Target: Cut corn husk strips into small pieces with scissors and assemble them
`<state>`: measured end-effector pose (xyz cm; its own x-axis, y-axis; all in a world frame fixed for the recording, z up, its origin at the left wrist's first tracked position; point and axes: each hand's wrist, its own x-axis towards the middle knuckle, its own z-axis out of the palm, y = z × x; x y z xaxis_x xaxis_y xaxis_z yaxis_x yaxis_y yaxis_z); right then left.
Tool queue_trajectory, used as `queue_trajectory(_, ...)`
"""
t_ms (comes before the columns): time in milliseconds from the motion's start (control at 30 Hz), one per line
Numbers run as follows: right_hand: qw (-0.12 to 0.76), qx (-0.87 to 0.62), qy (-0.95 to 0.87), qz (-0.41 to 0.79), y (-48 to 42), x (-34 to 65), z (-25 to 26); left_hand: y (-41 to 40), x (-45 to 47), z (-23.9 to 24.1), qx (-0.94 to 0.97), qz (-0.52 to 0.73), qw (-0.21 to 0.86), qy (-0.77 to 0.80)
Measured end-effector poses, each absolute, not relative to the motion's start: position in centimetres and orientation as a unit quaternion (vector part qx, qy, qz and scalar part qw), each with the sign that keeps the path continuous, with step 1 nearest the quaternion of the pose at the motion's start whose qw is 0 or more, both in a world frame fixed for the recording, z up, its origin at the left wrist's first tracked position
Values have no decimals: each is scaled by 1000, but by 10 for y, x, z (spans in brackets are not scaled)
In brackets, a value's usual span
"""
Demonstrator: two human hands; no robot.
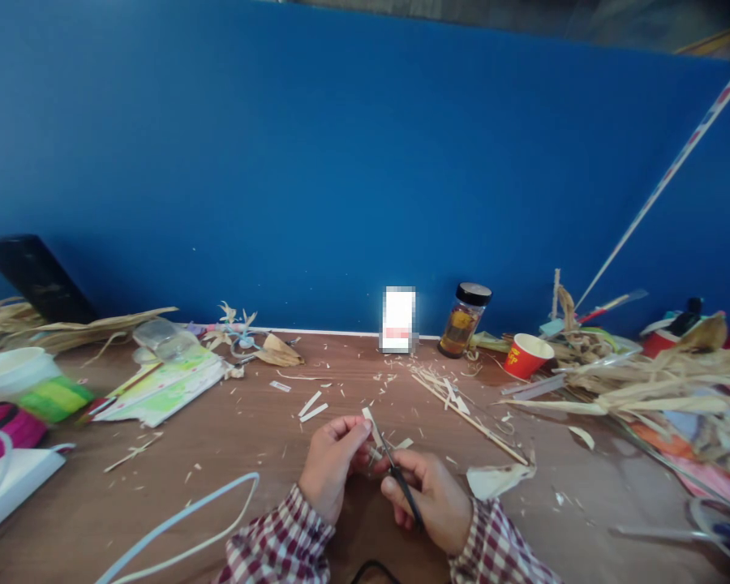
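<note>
My left hand [336,456] pinches a short pale strip [368,416], perhaps dried husk, between thumb and fingers. Close beside it, my right hand [433,496] grips a pair of dark-handled scissors [405,485]. Their narrow blades point up and left, right by the strip; whether they touch it I cannot make out. Two cut white strips [311,405] lie on the brown table [231,462] beyond my left hand. A curled piece of pale husk [500,480] rests to the right of my right hand.
Small clippings litter the table. Toward the blue partition [316,178] stand a black-lidded jar of amber liquid [464,319] and a red paper cup [527,357]. Dried husks [620,401] are heaped at right. A white cable [188,511] loops at front left, near a tub [21,377].
</note>
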<state>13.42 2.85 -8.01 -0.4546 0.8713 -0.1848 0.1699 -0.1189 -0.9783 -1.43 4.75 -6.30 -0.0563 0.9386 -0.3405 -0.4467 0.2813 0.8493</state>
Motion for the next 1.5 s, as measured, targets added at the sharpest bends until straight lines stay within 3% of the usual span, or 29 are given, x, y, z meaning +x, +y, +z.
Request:
queue_trajectory(1033, 310, -434, -593, 603, 31, 134, -80, 50, -18, -64, 268, 547, 629, 482)
queue_trajectory(1167, 332, -436, -587, 595, 32, 135, -79, 63, -41, -63, 339, 557, 541, 531)
queue_trajectory(1333, 363, -447, -577, 579, 33, 136, -78, 80, -88, -71, 545, 453, 263, 655)
queue_trajectory(1500, 370, -448, -565, 586, 32, 136, -77, 83, -104, -76, 581, 319, 189, 724)
